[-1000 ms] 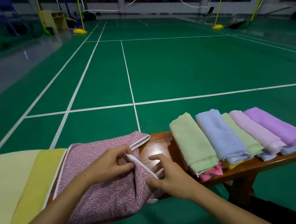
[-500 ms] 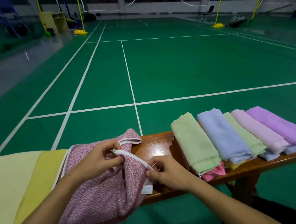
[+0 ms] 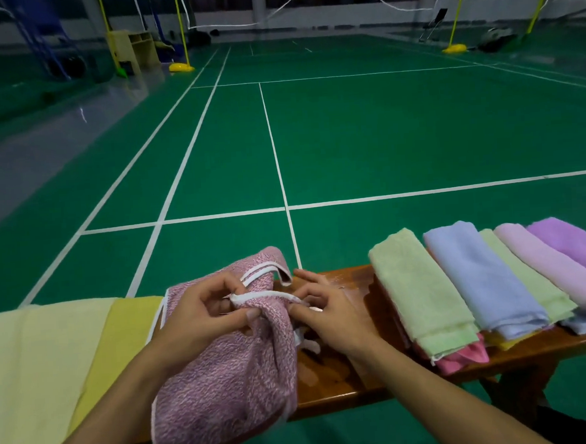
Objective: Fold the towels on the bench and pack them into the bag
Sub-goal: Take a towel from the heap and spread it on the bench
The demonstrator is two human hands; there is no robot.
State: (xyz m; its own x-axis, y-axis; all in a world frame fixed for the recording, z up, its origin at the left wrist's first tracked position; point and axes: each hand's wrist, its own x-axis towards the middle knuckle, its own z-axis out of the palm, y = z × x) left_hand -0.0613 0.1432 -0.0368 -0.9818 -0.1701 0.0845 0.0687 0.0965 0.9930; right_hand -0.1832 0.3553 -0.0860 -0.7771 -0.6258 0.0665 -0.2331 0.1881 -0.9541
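Pink towel (image 3: 225, 373) white hem pinched by both hands, left hand (image 3: 201, 316) and right hand (image 3: 328, 317), on bench (image 3: 332, 380)

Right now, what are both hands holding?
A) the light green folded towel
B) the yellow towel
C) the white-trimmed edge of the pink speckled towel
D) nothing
C: the left hand and right hand both pinch the white-trimmed edge of the pink speckled towel, lifted off the bench.

On the counter (image 3: 332, 384), the crumpled towel (image 3: 225, 373) lies mid-length; flat towels (image 3: 53, 356) cover the left end, a row of folded towels (image 3: 477, 286) the right.
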